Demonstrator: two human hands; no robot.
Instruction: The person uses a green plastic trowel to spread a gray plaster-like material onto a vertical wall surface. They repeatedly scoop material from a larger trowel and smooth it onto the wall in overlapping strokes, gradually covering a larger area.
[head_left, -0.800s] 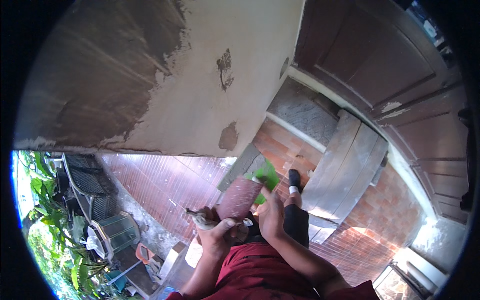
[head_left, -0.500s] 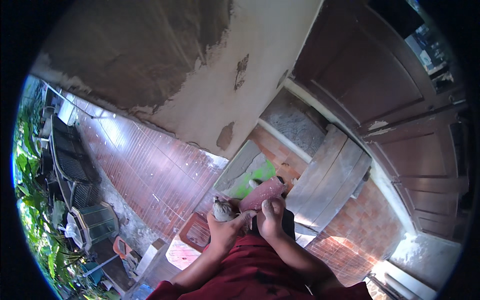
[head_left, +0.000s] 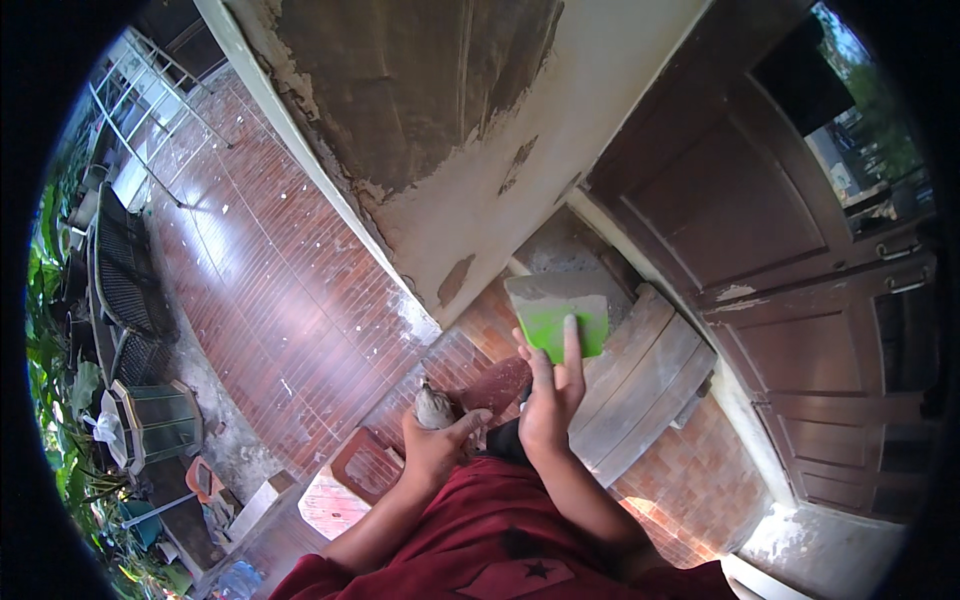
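My right hand (head_left: 548, 405) holds up a thin green plastic putty spreader (head_left: 575, 335), its far part coated with grey paste. My index finger lies along its face. At the left, closed around a greyish bundle (head_left: 435, 408) with a pinched top, is my left hand (head_left: 437, 447); whether the bundle is cloth or a bag, I cannot tell. Between and beyond the hands lies a dusty reddish shape (head_left: 500, 385), partly covered by my right hand, whose kind is unclear.
Ahead stands a wall corner (head_left: 440, 260) with peeled paint and bare patches. To the right are a curved wooden step (head_left: 640, 370) and brown panelled doors (head_left: 740, 190). A red-framed stool (head_left: 335, 495) is near my left forearm. Dark woven chairs (head_left: 125, 270) stand far left.
The green spreader, lower and behind the reddish shape before, is now raised in my right hand, farther right. My left hand still grips the greyish bundle. The whole view has shifted.
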